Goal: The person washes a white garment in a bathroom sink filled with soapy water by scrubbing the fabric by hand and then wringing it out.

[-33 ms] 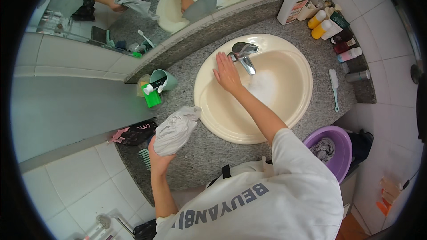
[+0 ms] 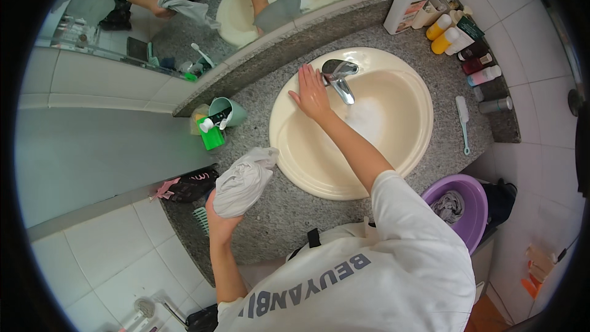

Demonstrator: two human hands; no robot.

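Note:
My left hand [image 2: 222, 224] is closed on a wadded grey-white cloth [image 2: 244, 185], holding it over the counter left of the basin. One end of the cloth reaches toward the basin's rim. My right hand [image 2: 314, 95] has its fingers stretched out, lying over the left back part of the cream oval washbasin [image 2: 289, 160], beside the chrome faucet [image 2: 340, 78]. Nothing shows in the right hand; its palm is hidden. White foam or suds [image 2: 367, 120] lie in the bowl below the spout.
Behind the counter [image 2: 283, 227] is a mirror [image 2: 166, 31]. At left stand a green cup [image 2: 236, 114] and green box [image 2: 213, 138]. A white pump bottle [image 2: 407, 3], several small bottles and a brush [image 2: 462, 124] are at right. A purple basin [image 2: 473, 221] holds grey cloth.
My right hand has shifted slightly left and back along the basin's edge, its fingers now closer together. The left hand keeps hold of the cloth with almost no movement.

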